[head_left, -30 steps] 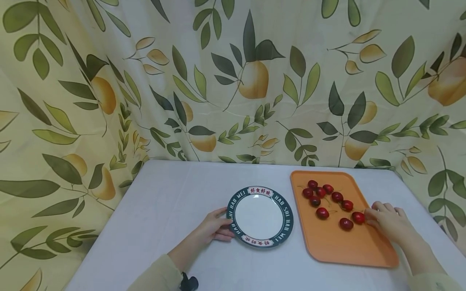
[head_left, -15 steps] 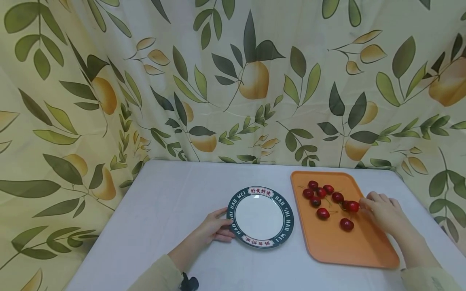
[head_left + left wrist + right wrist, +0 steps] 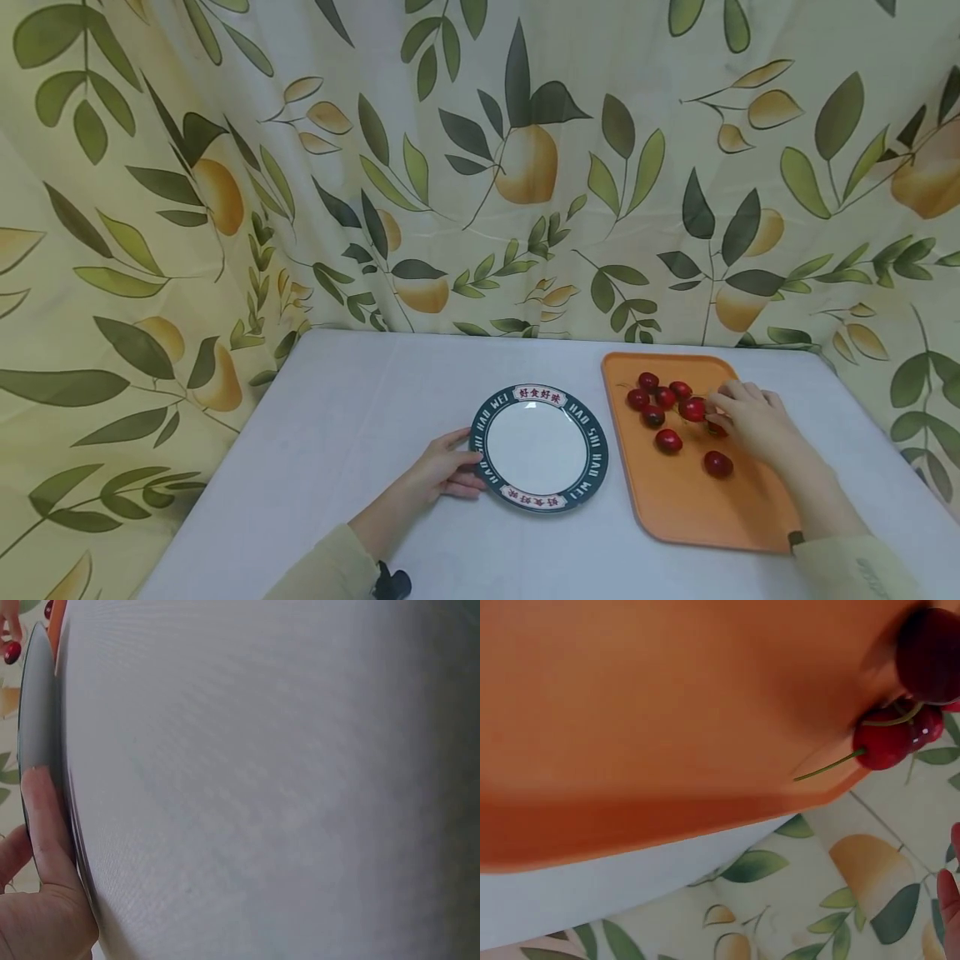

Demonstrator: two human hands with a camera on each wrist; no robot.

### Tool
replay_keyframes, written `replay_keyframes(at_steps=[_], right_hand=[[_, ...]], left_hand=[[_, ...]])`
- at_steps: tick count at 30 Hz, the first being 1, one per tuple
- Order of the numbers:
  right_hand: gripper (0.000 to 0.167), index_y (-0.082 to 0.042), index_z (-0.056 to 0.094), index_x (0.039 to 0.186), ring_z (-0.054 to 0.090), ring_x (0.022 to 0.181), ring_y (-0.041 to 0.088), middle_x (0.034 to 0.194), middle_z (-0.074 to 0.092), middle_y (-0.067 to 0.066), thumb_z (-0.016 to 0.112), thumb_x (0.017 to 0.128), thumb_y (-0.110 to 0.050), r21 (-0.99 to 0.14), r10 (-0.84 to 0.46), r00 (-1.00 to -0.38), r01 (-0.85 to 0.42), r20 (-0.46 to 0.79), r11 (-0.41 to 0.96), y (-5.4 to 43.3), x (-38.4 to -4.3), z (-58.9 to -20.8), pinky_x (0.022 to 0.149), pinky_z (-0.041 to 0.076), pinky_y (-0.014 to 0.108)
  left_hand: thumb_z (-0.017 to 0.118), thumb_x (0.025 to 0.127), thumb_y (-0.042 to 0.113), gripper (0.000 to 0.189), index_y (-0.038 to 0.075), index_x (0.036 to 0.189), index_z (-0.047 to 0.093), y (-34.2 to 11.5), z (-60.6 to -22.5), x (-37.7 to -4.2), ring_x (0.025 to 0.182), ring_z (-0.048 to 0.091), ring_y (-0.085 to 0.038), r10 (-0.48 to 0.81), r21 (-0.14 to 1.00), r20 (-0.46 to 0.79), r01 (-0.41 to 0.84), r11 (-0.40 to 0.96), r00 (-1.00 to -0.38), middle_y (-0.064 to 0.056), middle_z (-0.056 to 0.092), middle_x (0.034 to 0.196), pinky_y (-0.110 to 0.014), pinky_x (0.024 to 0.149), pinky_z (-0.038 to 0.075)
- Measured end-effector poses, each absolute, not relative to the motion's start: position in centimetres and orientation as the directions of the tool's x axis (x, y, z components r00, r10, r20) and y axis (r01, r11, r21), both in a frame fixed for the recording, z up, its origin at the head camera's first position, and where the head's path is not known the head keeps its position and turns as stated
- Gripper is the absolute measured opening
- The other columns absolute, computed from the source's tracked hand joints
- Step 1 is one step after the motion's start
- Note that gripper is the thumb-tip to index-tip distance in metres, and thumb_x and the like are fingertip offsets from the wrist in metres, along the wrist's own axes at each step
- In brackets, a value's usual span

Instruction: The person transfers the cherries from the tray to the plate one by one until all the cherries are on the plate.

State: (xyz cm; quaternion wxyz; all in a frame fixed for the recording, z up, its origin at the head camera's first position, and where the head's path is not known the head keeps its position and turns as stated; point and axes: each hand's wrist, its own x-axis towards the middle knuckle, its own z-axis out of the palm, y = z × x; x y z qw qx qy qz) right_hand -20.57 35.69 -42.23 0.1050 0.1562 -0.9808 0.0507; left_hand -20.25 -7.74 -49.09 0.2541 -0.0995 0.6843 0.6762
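Observation:
My left hand [image 3: 447, 472] grips the left rim of a white plate [image 3: 536, 448] with a dark green lettered border, thumb on top and fingers at its edge. In the left wrist view, the plate [image 3: 40, 720] appears edge-on beside the hand [image 3: 49, 900]. Over the orange tray [image 3: 697, 517], my right hand [image 3: 757, 421] pinches a red cherry [image 3: 692, 408] at its fingertips; that cherry [image 3: 12, 652] also shows in the left wrist view. Another cherry [image 3: 716, 430] is partly hidden under the hand. Only some fingers [image 3: 949, 900] enter the right wrist view.
Several cherries [image 3: 653, 416] cluster in the tray's upper left. Two others, one cherry [image 3: 668, 441] and a second cherry [image 3: 717, 464], lie nearer the front. A white cloth [image 3: 360, 375] covers the table, and a curtain [image 3: 480, 167] printed with fruit and leaves hangs behind.
My right hand has moved left and slightly back across the tray, taking the rightmost cherry with it towards the cluster. The left hand and the plate have stayed in place.

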Motion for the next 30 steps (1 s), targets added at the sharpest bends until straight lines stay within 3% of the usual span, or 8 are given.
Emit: replay_keyframes(at_steps=[9, 17, 30], right_hand=[[0.016, -0.012, 0.062, 0.093, 0.044, 0.085, 0.03, 0.085, 0.046, 0.005, 0.069, 0.079, -0.01, -0.086, -0.339, -0.916, -0.364, 0.216, 0.928, 32.7, -21.7, -41.6, 0.072, 0.036, 0.049], [0.016, -0.01, 0.062, 0.096, 0.044, 0.091, 0.031, 0.089, 0.048, 0.008, 0.067, 0.081, -0.009, -0.109, -0.347, -0.919, -0.37, 0.186, 0.923, 30.1, -22.7, -41.1, 0.084, 0.036, 0.054], [0.015, -0.013, 0.064, 0.096, 0.044, 0.098, 0.03, 0.094, 0.051, 0.008, 0.067, 0.082, -0.009, -0.139, -0.389, -0.895, -0.423, 0.219, 0.896, 26.1, -24.1, -41.1, 0.087, 0.038, 0.051]], left_hand=[[0.058, 0.087, 0.009, 0.064, 0.009, 0.144, 0.028, -7.6, -48.9, -20.2, 0.067, 0.068, -0.027, 0.202, 0.875, -0.483, -0.479, 0.071, -0.852, -0.013, 0.068, 0.082, -0.039, 0.061, 0.059], [0.058, 0.087, 0.009, 0.064, 0.01, 0.144, 0.028, -7.6, -48.8, -20.1, 0.067, 0.068, -0.027, 0.201, 0.876, -0.481, -0.476, 0.077, -0.853, -0.013, 0.068, 0.083, -0.039, 0.061, 0.059], [0.058, 0.087, 0.009, 0.065, 0.01, 0.144, 0.027, -7.6, -48.7, -20.1, 0.067, 0.068, -0.027, 0.201, 0.872, -0.488, -0.485, 0.069, -0.849, -0.014, 0.067, 0.083, -0.039, 0.062, 0.059]])
